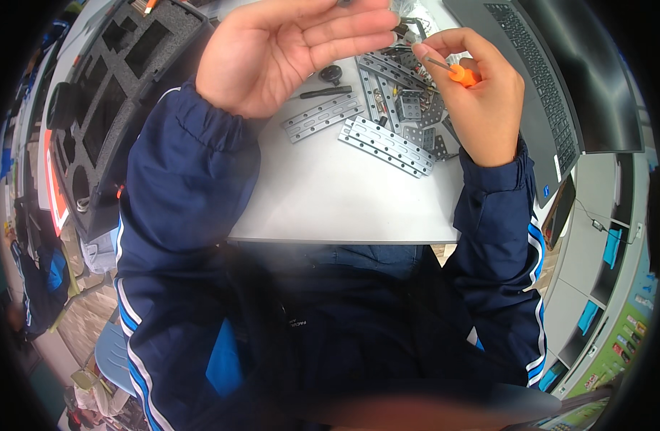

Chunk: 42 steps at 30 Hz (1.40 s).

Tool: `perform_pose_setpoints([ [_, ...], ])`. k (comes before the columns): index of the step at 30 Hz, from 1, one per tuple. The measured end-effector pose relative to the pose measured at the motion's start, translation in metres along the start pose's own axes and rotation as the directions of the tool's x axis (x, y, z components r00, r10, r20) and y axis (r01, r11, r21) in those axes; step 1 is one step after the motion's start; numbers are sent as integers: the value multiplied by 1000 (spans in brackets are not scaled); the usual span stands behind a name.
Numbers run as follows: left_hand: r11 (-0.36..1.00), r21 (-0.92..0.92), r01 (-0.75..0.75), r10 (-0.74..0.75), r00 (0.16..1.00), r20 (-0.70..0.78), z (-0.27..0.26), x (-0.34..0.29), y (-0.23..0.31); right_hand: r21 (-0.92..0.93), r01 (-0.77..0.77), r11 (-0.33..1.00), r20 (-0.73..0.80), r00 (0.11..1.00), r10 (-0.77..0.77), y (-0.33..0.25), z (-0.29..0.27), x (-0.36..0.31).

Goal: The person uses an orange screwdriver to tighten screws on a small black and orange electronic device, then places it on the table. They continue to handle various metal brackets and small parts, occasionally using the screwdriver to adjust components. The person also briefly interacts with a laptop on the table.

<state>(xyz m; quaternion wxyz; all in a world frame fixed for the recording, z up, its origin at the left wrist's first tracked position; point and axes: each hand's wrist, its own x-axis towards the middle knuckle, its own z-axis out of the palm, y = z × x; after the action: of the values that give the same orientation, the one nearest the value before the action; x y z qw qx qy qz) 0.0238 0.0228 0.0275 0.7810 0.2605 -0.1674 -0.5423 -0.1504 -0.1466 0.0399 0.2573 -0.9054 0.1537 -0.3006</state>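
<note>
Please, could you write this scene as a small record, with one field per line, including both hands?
Left hand: hand raised, palm toward the camera, partly cut off above; whether it holds something, I cannot tell
Right hand: grip closed on an orange-handled screwdriver, shaft pointing up and left
Surface: white table
Parts: grey metal bars with holes, some stacked
Small items: thin black rod, round black part
Left side: open black case with foam cutouts
Right side: open laptop
</note>
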Motion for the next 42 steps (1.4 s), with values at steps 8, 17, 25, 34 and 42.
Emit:
perform_pose_setpoints([
  [8, 1000, -27, 12, -14, 996, -89, 7, -2, -1, -33, -6, 999, -2, 1000, 6, -1, 0, 0],
  [17, 992, 130, -6, 21, 993, -113, 3, 1, 0, 239, -146, 960, 17, 989, 146, 20, -11, 7],
  [25, 956, 228, -186, 220, 966, -135, 2, 3, -1, 126, -175, 977, 16, 985, 174, 63, -29, 19],
  [34, 906, 309, -289, 336, 935, -111, 4, 6, 0, -94, 118, 989, -62, 990, -124, 54, -13, 20],
  [42, 864, 361, -352, 377, 926, 0, 5, 3, -3, -21, 164, 986, -69, 984, -165, 55, 7, 19],
])
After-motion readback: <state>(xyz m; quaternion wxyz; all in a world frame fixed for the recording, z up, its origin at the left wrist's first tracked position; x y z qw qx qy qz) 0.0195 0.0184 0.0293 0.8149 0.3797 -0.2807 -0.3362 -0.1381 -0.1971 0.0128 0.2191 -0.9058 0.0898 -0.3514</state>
